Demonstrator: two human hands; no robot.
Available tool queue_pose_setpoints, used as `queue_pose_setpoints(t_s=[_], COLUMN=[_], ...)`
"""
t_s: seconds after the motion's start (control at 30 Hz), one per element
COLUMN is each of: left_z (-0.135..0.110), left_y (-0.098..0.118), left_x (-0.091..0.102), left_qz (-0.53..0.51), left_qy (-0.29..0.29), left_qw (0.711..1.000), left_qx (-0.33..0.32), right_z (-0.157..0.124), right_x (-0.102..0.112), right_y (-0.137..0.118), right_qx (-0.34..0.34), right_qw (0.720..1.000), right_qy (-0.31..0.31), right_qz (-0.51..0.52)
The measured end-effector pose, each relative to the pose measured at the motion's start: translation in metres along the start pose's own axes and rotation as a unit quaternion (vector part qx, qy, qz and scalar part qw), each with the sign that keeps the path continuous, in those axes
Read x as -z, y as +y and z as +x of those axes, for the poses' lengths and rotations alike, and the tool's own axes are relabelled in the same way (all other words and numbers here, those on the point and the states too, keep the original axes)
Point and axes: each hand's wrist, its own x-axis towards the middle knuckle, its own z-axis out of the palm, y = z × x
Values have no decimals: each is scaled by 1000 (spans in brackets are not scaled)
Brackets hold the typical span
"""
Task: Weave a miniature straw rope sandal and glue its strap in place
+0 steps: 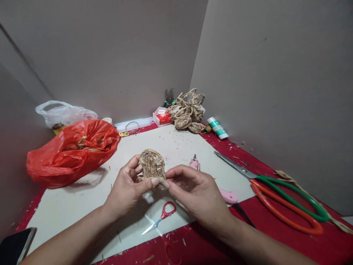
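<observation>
A small woven straw piece (151, 165), rounded like a little mat or basket, is held up over the white board (82, 198). My left hand (128, 189) grips its left and lower edge, thumb pressed on the front. My right hand (194, 193) pinches its lower right edge with thumb and forefinger. Below my hands lie small red-handled scissors (162, 217), blades apart. A pink glue gun (224, 193) lies just behind my right hand, partly hidden by it.
A red plastic bag (71, 152) holding straw lies at the left, a clear bag (64, 114) behind it. Coiled straw rope pieces (187, 110), a red box (162, 117) and a green-white tube (217, 128) sit at the back corner. Large scissors (275, 187) lie right. A phone (15, 244) sits bottom left.
</observation>
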Motion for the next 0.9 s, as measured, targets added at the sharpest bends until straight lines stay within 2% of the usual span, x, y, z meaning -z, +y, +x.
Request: queue_pose_setpoints(t_s=[0.13,0.33,0.43,0.53,0.7,0.77,0.9], left_z=[-3,-3,-3,-3,-1,-1,-1], left_y=[0,-5,-5,-4,-4,-4,-5], left_x=[-5,-9,-9,-8,-6,-6,-7], left_qz=[33,28,10,-14,-44,-45,-50], left_qy=[32,67,68,75,93,103,92], left_qw=[999,997,998,997,995,994,994], left_qx=[-6,10,9,-1,-9,-8,4], right_z=[0,0,-1,-4,-4,-4,-3], right_x=[-4,-6,-5,-3,-1,0,0], right_y=[2,9,9,9,9,8,9], right_qx=[-35,-28,13,87,213,226,197], right_qw=[999,999,1000,995,973,970,979], right_qy=[6,5,11,38,42,41,42], right_qz=[15,15,15,0,-72,-74,-44])
